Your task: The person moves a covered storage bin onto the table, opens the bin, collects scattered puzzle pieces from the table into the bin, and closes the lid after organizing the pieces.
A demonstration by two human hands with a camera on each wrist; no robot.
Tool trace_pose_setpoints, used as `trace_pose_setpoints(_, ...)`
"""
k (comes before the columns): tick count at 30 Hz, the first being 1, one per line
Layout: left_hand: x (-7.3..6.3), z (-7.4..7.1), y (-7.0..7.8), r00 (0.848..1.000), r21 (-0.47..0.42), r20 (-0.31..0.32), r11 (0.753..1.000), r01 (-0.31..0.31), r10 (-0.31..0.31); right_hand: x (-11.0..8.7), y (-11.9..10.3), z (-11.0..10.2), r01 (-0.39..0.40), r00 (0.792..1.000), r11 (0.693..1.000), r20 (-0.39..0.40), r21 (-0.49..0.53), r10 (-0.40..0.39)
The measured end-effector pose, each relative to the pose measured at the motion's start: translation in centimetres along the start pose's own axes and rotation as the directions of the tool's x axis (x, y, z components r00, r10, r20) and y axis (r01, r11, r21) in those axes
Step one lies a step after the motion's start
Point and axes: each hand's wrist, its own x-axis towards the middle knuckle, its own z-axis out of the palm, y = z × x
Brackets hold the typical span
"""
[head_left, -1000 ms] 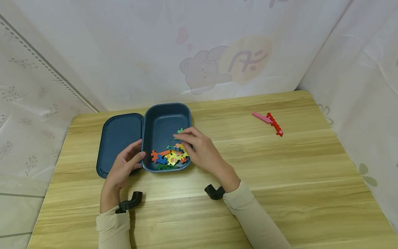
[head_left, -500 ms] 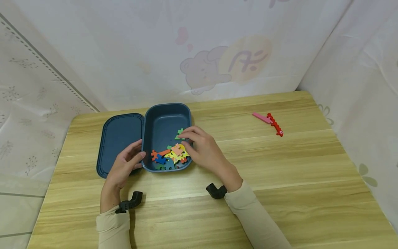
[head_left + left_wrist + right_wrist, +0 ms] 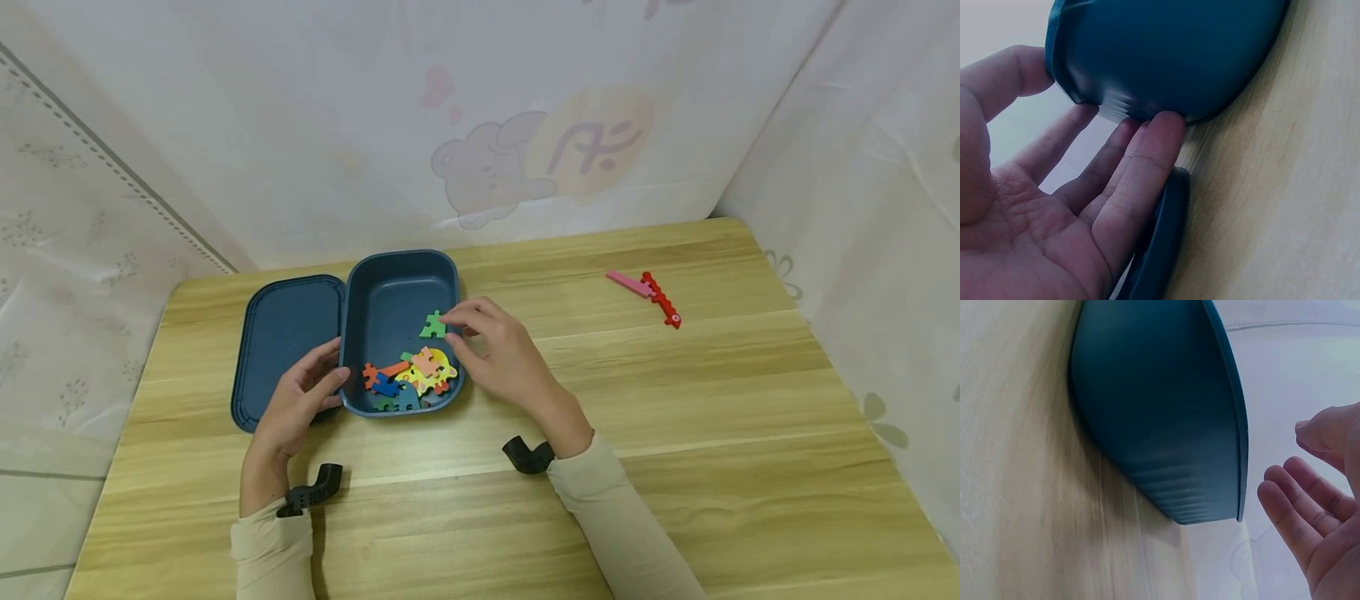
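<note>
My left hand (image 3: 298, 396) holds the near left side of a dark blue plastic box (image 3: 402, 275). In the left wrist view its thumb lies at the rim and the fingertips touch the outer wall. My right hand (image 3: 501, 350) hovers over the box's right rim, thumb and fingers apart with nothing between them. Just left of its fingertips, a green puzzle piece (image 3: 433, 325) lies inside the box. Nearer the front is a pile of pieces: a yellow giraffe-like piece (image 3: 408, 377), a peach piece (image 3: 426, 362), an orange piece (image 3: 371, 377), a blue piece (image 3: 386, 384) and a teal piece (image 3: 408, 397).
A matching blue lid (image 3: 288, 342) lies flat along the box's left side. Far to the right on the wooden table (image 3: 750, 400) are a pink piece (image 3: 628, 283) and a red piece (image 3: 662, 300), joined together. A printed curtain (image 3: 360, 108) hangs behind the table.
My right hand has drawn back slightly to the right, baring the green piece. The teal piece has shifted to the front of the pile, uncovering the peach one. My left hand keeps its place.
</note>
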Motion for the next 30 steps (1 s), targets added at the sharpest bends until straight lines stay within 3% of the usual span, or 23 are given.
trace_pose_setpoints(13,0.0,-0.1,-0.1,1.0,-0.006,0.001,1.0,-0.003,0.003,0.0,0.3,-0.8,-0.026,0.999,0.994,-0.02,-0.107,0.024)
trace_pose_setpoints(21,-0.1,-0.1,-0.1,1.0,-0.007,-0.007,1.0,-0.008,0.008,0.0,0.3,-1.1,-0.036,0.999,0.992,-0.028,-0.12,0.033)
trace_pose_setpoints(30,0.3,-0.1,-0.4,1.0,0.004,-0.005,1.0,-0.006,0.006,0.0,0.8,-1.4,-0.066,0.994,0.976,-0.1,-0.206,0.046)
